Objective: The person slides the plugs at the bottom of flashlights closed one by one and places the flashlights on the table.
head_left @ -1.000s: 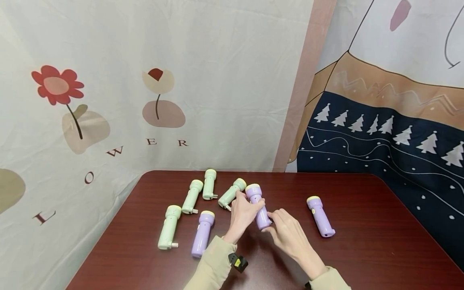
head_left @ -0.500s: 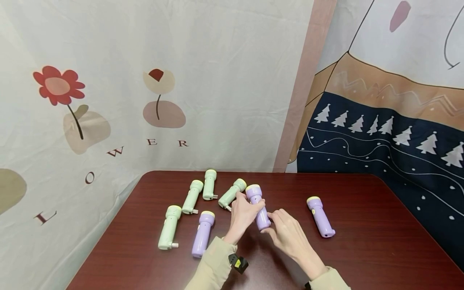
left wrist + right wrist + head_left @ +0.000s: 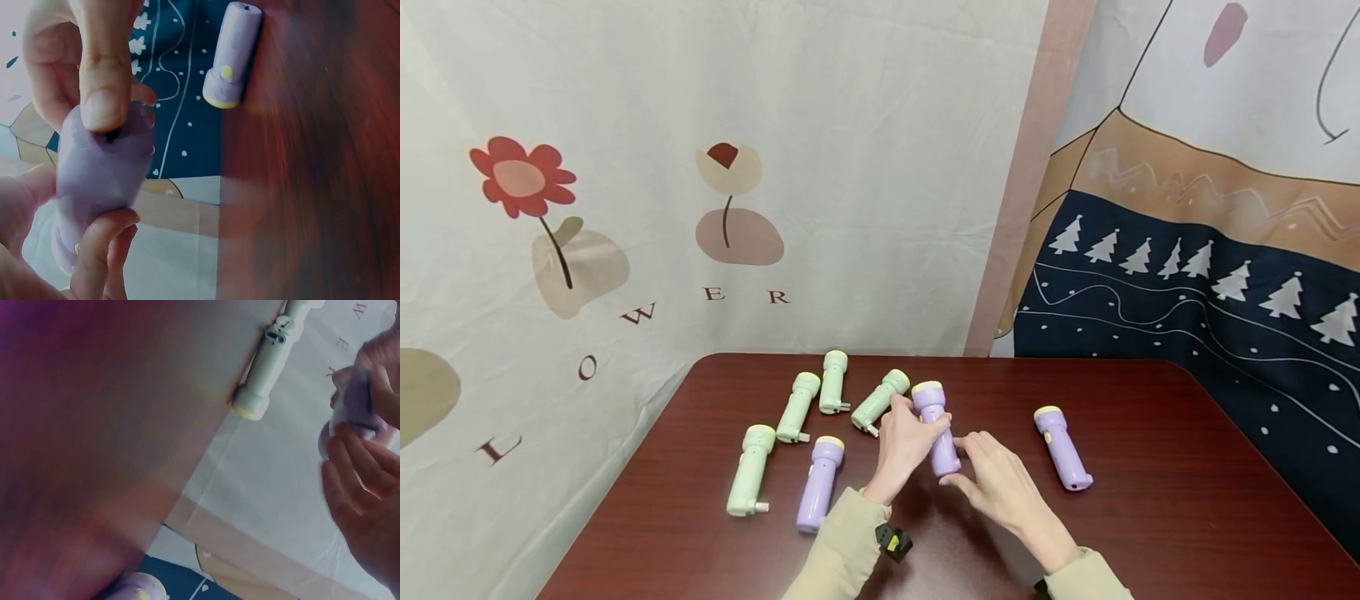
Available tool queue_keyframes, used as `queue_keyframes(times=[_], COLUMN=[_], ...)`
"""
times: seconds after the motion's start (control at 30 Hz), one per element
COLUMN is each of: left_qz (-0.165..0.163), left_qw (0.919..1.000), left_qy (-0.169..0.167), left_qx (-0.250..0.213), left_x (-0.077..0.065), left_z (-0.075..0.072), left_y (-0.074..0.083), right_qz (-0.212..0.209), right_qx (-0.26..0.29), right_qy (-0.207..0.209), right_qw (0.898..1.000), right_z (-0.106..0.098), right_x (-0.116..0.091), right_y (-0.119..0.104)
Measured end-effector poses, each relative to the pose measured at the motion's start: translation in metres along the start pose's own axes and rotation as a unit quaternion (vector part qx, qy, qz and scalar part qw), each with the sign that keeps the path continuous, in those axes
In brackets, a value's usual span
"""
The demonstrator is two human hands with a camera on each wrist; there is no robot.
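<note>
A purple flashlight (image 3: 934,417) with a yellow rim is held tilted over the table, its head pointing away. My left hand (image 3: 904,442) grips its barrel, thumb across the top. At the tail end, my right hand (image 3: 1000,483) pinches it between thumb and fingers. The left wrist view shows the right thumb (image 3: 105,106) pressing beside a small dark opening in the flashlight's end (image 3: 103,175). From the right wrist, the flashlight (image 3: 359,400) is partly covered by fingers of both hands.
Several green flashlights (image 3: 750,471) lie to the left, each with a small piece sticking out at its base. One purple flashlight (image 3: 820,483) rests by the left forearm, another (image 3: 1063,448) at the right. The brown table (image 3: 1180,500) ends at a printed cloth (image 3: 880,208).
The held flashlight has shifted and turned slightly to the right. My right fingers have moved a little at its tail end; the flashlights on the table have stayed put.
</note>
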State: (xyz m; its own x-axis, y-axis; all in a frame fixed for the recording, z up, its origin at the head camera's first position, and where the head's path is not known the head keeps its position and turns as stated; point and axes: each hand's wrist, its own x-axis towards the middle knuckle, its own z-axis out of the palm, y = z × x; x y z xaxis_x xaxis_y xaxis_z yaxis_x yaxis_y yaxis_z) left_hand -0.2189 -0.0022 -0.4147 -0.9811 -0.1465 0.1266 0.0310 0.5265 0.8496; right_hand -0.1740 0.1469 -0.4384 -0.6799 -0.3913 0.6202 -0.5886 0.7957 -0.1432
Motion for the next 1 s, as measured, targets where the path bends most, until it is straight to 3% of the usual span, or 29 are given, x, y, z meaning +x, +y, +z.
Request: queue_keyframes(times=[0.13, 0.33, 0.43, 0.6, 0.77, 1.0], left_qz=[0.01, 0.005, 0.002, 0.001, -0.001, -0.025], left_qw=[0.9999, 1.0, 1.0, 0.9999, 0.9995, 0.9971], left_qy=[0.0, -0.001, -0.005, -0.015, -0.03, -0.071], left_qx=[0.001, 0.0, 0.002, 0.006, 0.007, 0.008], left_x=[0.001, 0.002, 0.002, 0.002, 0.001, 0.004], left_z=[0.006, 0.008, 0.009, 0.012, 0.018, 0.039], left_y=[-0.002, -0.005, -0.007, -0.008, -0.006, 0.001], right_qz=[0.044, 0.129, 0.198, 0.269, 0.298, 0.293], right_qx=[-0.003, -0.041, -0.073, -0.081, -0.06, -0.052], right_qy=[-0.054, -0.075, -0.099, -0.149, -0.178, -0.166], right_qw=[0.998, 0.988, 0.972, 0.948, 0.936, 0.94], right_z=[-0.009, -0.029, -0.04, -0.047, -0.046, -0.042], right_x=[-0.001, -0.003, -0.007, -0.014, -0.019, -0.023], right_y=[0.012, 0.052, 0.071, 0.091, 0.099, 0.102])
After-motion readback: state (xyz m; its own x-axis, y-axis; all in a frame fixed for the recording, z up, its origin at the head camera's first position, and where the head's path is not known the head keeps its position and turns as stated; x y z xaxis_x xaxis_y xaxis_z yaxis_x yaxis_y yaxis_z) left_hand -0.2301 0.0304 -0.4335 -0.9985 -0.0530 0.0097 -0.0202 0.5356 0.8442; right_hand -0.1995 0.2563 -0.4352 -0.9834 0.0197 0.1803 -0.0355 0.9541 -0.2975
